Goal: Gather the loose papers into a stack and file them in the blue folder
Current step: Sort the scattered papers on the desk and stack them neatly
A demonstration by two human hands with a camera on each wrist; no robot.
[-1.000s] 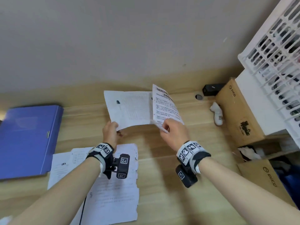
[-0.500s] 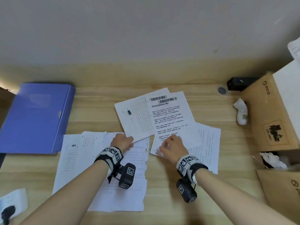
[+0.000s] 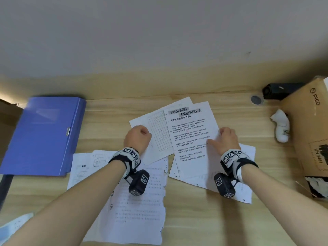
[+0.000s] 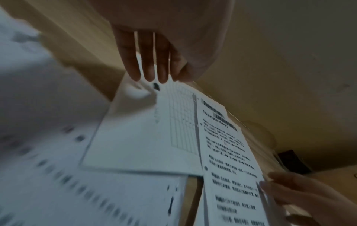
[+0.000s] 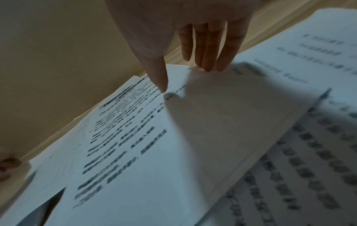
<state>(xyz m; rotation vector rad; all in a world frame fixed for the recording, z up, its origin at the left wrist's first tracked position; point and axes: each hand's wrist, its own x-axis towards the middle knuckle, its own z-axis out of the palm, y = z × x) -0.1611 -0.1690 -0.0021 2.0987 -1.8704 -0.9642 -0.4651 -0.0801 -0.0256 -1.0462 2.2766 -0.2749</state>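
Note:
The blue folder (image 3: pixel 40 135) lies closed at the table's left. A sheet with a printed table (image 3: pixel 158 134) lies flat in the middle, partly under a printed text sheet (image 3: pixel 190 139). My left hand (image 3: pixel 140 134) rests on the table sheet's left corner; in the left wrist view its straight fingers (image 4: pixel 148 68) touch the sheet's far edge. My right hand (image 3: pixel 223 137) pinches the text sheet's right edge, with the thumb (image 5: pixel 162 85) on top and the edge bowed upward. More sheets (image 3: pixel 138 210) lie under my left forearm, and another sheet (image 3: pixel 246 176) lies beneath the right wrist.
A brown cardboard box (image 3: pixel 308 128) stands at the right, with a white controller (image 3: pixel 282 128) beside it. A black device (image 3: pixel 276 91) and a round grommet (image 3: pixel 256 99) sit at the back edge by the wall. A paper scrap (image 3: pixel 16 222) lies at the front left.
Both sheets came down from the air onto the table. My hands then slid forward from the sheets' near edges to their outer sides.

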